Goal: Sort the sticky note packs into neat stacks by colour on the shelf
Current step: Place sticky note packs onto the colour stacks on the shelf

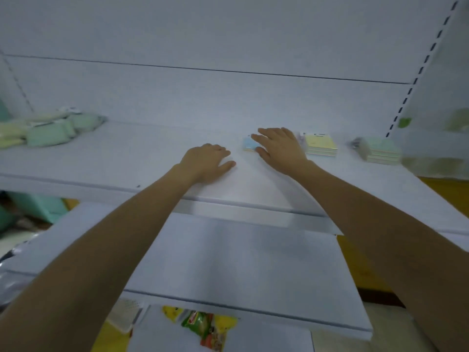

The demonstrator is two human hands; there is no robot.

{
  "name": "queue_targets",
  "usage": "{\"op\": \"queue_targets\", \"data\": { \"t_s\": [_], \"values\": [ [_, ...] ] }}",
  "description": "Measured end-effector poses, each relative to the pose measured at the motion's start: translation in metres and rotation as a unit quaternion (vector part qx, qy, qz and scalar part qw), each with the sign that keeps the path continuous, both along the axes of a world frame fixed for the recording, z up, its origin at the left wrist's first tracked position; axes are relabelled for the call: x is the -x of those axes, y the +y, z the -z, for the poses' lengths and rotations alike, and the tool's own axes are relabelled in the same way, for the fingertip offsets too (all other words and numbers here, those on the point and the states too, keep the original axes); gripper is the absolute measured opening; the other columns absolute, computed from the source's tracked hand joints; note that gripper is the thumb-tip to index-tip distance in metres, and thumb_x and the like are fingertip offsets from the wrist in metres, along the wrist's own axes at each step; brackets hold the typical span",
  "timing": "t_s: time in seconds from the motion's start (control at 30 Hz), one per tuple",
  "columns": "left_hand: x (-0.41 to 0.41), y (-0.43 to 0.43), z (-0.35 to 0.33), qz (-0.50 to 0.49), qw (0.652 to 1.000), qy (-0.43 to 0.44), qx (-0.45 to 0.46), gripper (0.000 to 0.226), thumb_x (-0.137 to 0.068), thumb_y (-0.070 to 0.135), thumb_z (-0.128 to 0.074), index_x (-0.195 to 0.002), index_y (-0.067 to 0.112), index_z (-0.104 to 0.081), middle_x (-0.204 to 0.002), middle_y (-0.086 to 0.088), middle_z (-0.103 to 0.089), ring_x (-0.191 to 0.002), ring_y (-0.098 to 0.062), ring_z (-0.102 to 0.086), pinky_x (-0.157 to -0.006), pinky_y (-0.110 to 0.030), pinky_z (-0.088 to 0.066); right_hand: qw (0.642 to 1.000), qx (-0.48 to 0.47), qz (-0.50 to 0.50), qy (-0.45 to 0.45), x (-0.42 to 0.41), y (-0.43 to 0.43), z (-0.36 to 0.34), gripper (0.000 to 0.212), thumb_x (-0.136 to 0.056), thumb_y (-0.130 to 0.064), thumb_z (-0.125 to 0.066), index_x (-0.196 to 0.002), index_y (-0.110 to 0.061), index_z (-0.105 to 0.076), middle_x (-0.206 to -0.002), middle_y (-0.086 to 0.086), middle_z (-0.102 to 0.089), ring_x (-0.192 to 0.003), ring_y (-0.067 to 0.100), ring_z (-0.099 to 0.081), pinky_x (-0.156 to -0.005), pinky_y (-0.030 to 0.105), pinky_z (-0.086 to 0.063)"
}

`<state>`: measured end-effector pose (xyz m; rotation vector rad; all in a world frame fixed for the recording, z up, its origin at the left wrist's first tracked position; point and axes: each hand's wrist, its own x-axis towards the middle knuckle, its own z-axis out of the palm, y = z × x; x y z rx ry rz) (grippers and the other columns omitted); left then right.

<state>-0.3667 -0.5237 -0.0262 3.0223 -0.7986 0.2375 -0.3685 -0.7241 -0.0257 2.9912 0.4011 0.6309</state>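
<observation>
On the white shelf (127, 158), my right hand (279, 148) lies flat over a blue sticky note pack (248, 144), fingers spread across its top; most of the pack is hidden. A yellow stack (321, 144) stands just right of that hand. Further right is a green stack (380, 151), blurred. My left hand (206, 162) rests on the bare shelf, fingers curled, nothing visibly in it. A loose pile of green and yellow packs (48, 130) lies at the shelf's far left.
A second white shelf (241, 262) juts out below the first. Colourful packets (205, 326) lie on a lower level. A slotted upright (418, 72) bounds the shelf on the right. Teal items (33, 207) sit low at the left.
</observation>
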Motion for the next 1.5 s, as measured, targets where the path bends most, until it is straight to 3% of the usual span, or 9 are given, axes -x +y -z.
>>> {"op": "queue_targets", "data": {
  "t_s": [0.2,0.4,0.7,0.93,1.03,1.2,1.33,1.4,1.5],
  "values": [
    [-0.033,0.129,0.002,-0.118,0.993,-0.023,0.013,0.051,-0.097,0.043,-0.029,-0.14,0.017,-0.036,-0.15,-0.005,-0.036,-0.136,-0.025,-0.035,-0.109,-0.039,-0.032,0.995,0.009,-0.099,0.022,-0.046,0.118,0.005,0.043,-0.097,-0.029,-0.037,-0.139,-0.02,-0.039,-0.151,0.005,-0.035,-0.138,0.022,-0.032,-0.115,0.037,-0.015],
    [-0.076,0.239,-0.015,-0.237,0.969,-0.067,0.01,0.048,-0.097,0.039,-0.032,-0.136,0.013,-0.043,-0.144,-0.01,-0.044,-0.131,-0.03,-0.042,-0.104,-0.043,-0.036,0.978,-0.002,-0.203,0.052,-0.11,0.222,0.006,0.043,-0.098,-0.029,-0.036,-0.14,-0.018,-0.038,-0.149,0.006,-0.037,-0.133,0.027,-0.039,-0.109,0.038,-0.03],
    [-0.115,0.365,-0.011,-0.339,0.939,-0.051,-0.011,0.045,-0.096,0.039,-0.033,-0.133,0.017,-0.046,-0.14,-0.011,-0.048,-0.127,-0.032,-0.044,-0.1,-0.047,-0.04,0.958,-0.081,-0.258,0.095,-0.187,0.347,0.018,0.042,-0.097,-0.032,-0.037,-0.138,-0.022,-0.039,-0.147,0.004,-0.04,-0.131,0.026,-0.039,-0.109,0.037,-0.031],
    [-0.158,0.427,-0.015,-0.321,0.945,-0.068,0.005,0.047,-0.096,0.036,-0.037,-0.138,0.016,-0.04,-0.144,-0.013,-0.042,-0.131,-0.033,-0.039,-0.104,-0.048,-0.035,0.943,-0.142,-0.272,0.13,-0.213,0.405,0.018,0.047,-0.092,-0.039,-0.047,-0.135,-0.022,-0.044,-0.142,0.003,-0.045,-0.131,0.023,-0.038,-0.111,0.033,-0.029],
    [-0.18,0.454,-0.019,-0.31,0.951,0.005,-0.022,0.053,-0.091,0.047,-0.044,-0.139,0.027,-0.037,-0.145,-0.013,-0.04,-0.133,-0.033,-0.038,-0.106,-0.049,-0.034,0.939,-0.186,-0.249,0.147,-0.215,0.428,0.012,0.052,-0.089,-0.044,-0.051,-0.136,-0.023,-0.043,-0.142,0.004,-0.044,-0.134,0.022,-0.034,-0.112,0.034,-0.026],
    [-0.209,0.48,-0.027,-0.237,0.965,0.102,0.043,0.058,-0.078,0.055,-0.06,-0.131,0.038,-0.045,-0.14,-0.005,-0.049,-0.128,-0.024,-0.045,-0.105,-0.038,-0.035,0.954,-0.195,-0.119,0.196,-0.217,0.461,0.011,0.067,-0.081,-0.055,-0.056,-0.139,-0.027,-0.036,-0.145,0.013,-0.034,-0.137,0.029,-0.026,-0.113,0.037,-0.021],
    [-0.218,0.49,-0.027,-0.186,0.971,0.128,0.08,0.057,-0.075,0.051,-0.066,-0.127,0.031,-0.051,-0.132,-0.007,-0.053,-0.119,-0.023,-0.049,-0.095,-0.03,-0.036,0.937,-0.236,-0.085,0.242,-0.212,0.47,0.012,0.065,-0.082,-0.042,-0.062,-0.139,-0.023,-0.037,-0.143,0.013,-0.037,-0.13,0.026,-0.038,-0.109,0.031,-0.028],
    [-0.218,0.492,-0.028,-0.168,0.971,0.132,0.11,0.058,-0.075,0.048,-0.068,-0.126,0.027,-0.051,-0.132,-0.006,-0.051,-0.114,-0.022,-0.049,-0.09,-0.027,-0.034,0.926,-0.274,-0.079,0.248,-0.204,0.469,0.009,0.059,-0.085,-0.029,-0.063,-0.138,-0.021,-0.04,-0.139,0.011,-0.043,-0.115,0.021,-0.047,-0.102,0.026,-0.033],
    [-0.22,0.5,-0.03,-0.14,0.971,0.128,0.147,0.057,-0.073,0.04,-0.073,-0.124,0.023,-0.053,-0.128,-0.007,-0.052,-0.1,-0.017,-0.048,-0.087,-0.025,-0.035,0.911,-0.323,-0.058,0.25,-0.2,0.465,0.005,0.056,-0.083,-0.021,-0.065,-0.135,-0.023,-0.044,-0.132,0.012,-0.05,-0.095,0.015,-0.046,-0.089,0.024,-0.037]
  ]
}}
